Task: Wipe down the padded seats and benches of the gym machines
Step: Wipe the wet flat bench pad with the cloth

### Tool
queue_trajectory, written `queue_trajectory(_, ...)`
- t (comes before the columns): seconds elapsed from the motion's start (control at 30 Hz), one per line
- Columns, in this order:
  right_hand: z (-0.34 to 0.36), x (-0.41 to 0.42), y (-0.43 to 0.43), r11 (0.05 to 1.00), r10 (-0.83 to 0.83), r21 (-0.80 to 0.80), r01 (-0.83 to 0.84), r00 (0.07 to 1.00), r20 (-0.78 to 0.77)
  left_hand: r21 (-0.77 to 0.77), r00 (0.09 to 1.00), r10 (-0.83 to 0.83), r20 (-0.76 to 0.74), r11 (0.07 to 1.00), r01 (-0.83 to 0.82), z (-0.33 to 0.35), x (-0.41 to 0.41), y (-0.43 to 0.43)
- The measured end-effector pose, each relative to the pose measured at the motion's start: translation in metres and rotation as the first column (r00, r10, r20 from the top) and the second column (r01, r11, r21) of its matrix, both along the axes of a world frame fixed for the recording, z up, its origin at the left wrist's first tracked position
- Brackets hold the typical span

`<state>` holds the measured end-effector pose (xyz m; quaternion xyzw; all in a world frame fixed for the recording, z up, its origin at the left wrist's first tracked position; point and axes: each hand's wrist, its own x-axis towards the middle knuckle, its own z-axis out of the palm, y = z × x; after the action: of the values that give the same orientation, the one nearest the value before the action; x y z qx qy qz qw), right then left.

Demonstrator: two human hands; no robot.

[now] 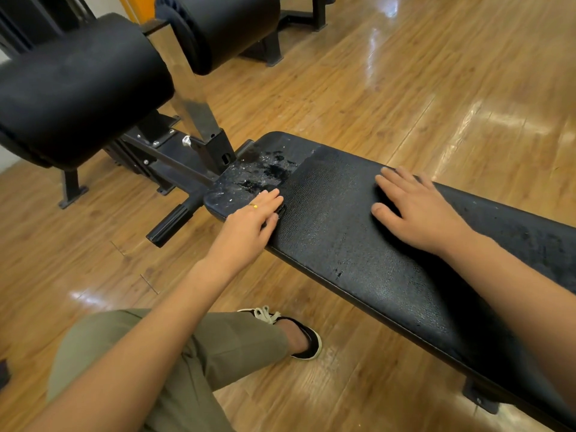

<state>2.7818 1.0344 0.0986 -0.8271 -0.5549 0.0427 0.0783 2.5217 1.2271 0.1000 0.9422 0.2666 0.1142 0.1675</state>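
A shiny wooden floor (405, 88) fills the room, and a long black padded surface (358, 260) runs across it from the middle to the lower right. The left hand (249, 226) lies flat on the near edge of the padded surface, close to its narrow end. Its fingers are straight and hold nothing that can be seen. A gold ring (254, 206) sits on one finger. The right hand (420, 213) rests flat further along the padded surface, with its fingers spread a little and gripping nothing. It is too dark under both hands to tell if a cloth lies there. Just past the left fingertips is a worn patch (258, 173), scuffed, with pale flecks and dark wet-looking spots. Beyond the narrow end, a metal post (190, 98) stands tilted in a black frame. Two fat black roller pads, one on the left (78, 88) and one at the top (227, 26), sit on each side of it. Below the arms are a bent leg in green trousers (187, 353) and a black shoe (307, 338) with white laces on the floor.
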Motion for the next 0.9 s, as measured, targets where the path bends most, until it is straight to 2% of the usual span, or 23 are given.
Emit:
queue_trajectory(0.2,-0.008,-0.003,0.008,1.000,-0.010,-0.004,0.010,1.000,0.005,0.028,0.990,-0.133,-0.044,0.991,0.134,0.005,0.077,0.018)
queue_trajectory(0.33,-0.008,-0.003,0.009,1.000,-0.011,-0.008,0.011,1.000,0.009,0.087,0.985,-0.141,-0.101,0.985,0.150,0.008,0.139,0.036)
queue_trajectory(0.47,-0.008,-0.002,0.009,1.000,-0.007,-0.012,0.007,1.000,0.014,0.123,0.984,-0.079,-0.162,0.987,0.099,0.019,0.173,0.054)
queue_trajectory(0.6,-0.008,-0.002,0.009,1.000,-0.004,-0.011,0.004,1.000,0.017,0.118,0.983,-0.068,-0.171,0.989,0.089,0.022,0.165,0.056)
queue_trajectory(0.77,-0.010,-0.001,0.010,1.000,-0.004,-0.012,0.004,1.000,0.024,0.054,0.997,-0.042,-0.060,0.998,0.045,0.004,0.104,0.052)
queue_trajectory(0.9,-0.011,-0.001,0.009,1.000,-0.002,-0.012,0.002,1.000,0.030,0.051,0.997,-0.026,-0.074,0.998,0.030,0.007,0.091,0.045)
